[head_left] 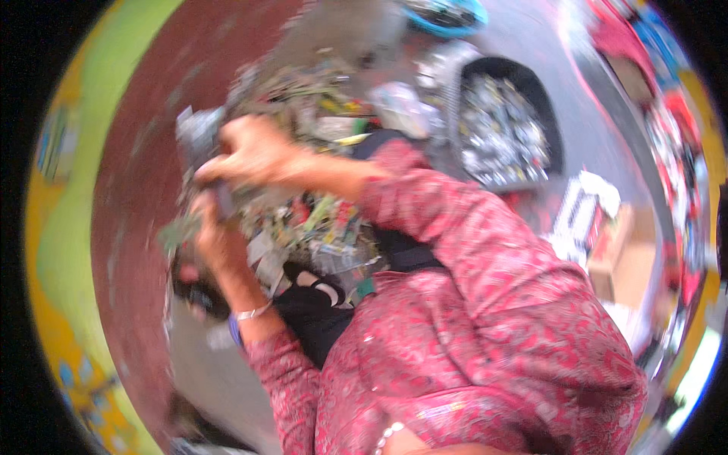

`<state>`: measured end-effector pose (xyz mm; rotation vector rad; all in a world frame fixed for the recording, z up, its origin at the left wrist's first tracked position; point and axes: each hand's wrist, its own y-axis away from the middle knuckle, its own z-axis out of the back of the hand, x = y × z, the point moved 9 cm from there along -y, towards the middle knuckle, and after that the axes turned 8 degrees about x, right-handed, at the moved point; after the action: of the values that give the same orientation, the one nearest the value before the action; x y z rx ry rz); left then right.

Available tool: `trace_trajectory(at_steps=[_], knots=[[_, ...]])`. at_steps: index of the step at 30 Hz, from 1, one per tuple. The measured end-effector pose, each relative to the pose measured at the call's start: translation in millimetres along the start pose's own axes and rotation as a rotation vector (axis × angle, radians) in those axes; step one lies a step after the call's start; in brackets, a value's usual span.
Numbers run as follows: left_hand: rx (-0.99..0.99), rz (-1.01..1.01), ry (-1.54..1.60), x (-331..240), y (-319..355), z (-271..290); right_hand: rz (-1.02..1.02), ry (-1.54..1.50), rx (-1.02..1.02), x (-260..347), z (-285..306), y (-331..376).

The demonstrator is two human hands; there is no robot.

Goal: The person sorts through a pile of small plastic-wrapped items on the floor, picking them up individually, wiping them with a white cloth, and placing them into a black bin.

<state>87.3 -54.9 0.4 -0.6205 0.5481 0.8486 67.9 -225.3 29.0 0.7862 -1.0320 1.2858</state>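
Both hands meet over a heap of mixed scrap pieces, a blurred jumble of grey, green, yellow and red bits piled on a reddish-brown floor. The right hand, reaching across from a pink and red patterned sleeve, is closed over the top of a grey, flat, blocky piece of scrap that sticks up at the heap's left edge. The left hand, just below it, wears a thin silver bangle on the wrist and seems curled around the lower end of the same grey piece, though motion blur makes its fingers too smeared to tell exactly how they grip. The grey piece is therefore held between the two hands, above the heap's left side and tilted slightly. Beyond the heap, toward the far right of the floor, stands a black tub filled with shiny silver metal parts, and a blue round basin shows near the top edge. A brown cardboard box sits to the right of the tub.
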Motion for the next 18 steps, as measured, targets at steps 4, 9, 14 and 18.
trace_trajectory(at_steps=[4,9,14,18], knots=[[-0.057,0.133,0.369,2,1,1,0.025,-0.700,-0.192,-6,8,5],[-0.163,0.211,0.621,-8,1,-15,-0.020,-0.554,-0.089,-3,1,18],[0.035,0.194,1.030,-2,-10,-40,-0.036,-0.557,-0.244,-11,26,16],[-0.043,0.294,1.045,6,-10,-52,0.072,-0.590,-0.480,-17,91,23]])
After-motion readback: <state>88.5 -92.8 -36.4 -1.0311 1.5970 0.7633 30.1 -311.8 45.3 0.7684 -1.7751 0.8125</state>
